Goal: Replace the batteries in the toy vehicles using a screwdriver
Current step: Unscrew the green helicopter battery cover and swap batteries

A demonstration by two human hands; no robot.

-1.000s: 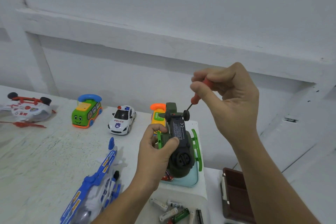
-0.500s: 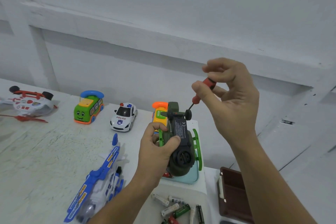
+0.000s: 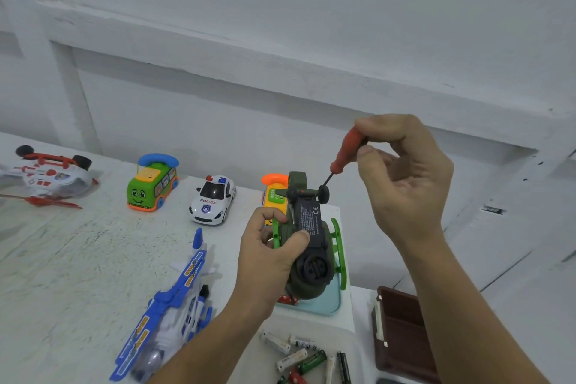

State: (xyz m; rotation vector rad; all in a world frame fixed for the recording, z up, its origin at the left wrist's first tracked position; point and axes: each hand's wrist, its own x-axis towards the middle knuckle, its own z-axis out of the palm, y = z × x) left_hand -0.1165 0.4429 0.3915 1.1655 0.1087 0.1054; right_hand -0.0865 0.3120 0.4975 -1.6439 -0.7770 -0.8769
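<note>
My left hand [image 3: 268, 256] grips a dark green toy helicopter [image 3: 310, 246] turned belly-up above the table, its black battery cover with white print facing me. My right hand [image 3: 402, 171] pinches the red handle of a small screwdriver [image 3: 344, 153]. The thin shaft slants down-left, and its tip sits by the toy's far end next to a black wheel. Several loose batteries [image 3: 299, 355] lie in a white tray [image 3: 349, 340] below my hands.
On the white table [image 3: 62, 274] stand a blue-white toy plane [image 3: 174, 309], a police car [image 3: 212, 199], a green bus [image 3: 152, 182], a yellow-orange toy [image 3: 274, 193] and a red-white helicopter [image 3: 46, 174]. A teal tray [image 3: 330, 302] lies under the helicopter; a brown box [image 3: 402, 330] sits right.
My right hand's fingers have shifted round the screwdriver handle, baring more of its red grip. My left hand keeps the helicopter in place.
</note>
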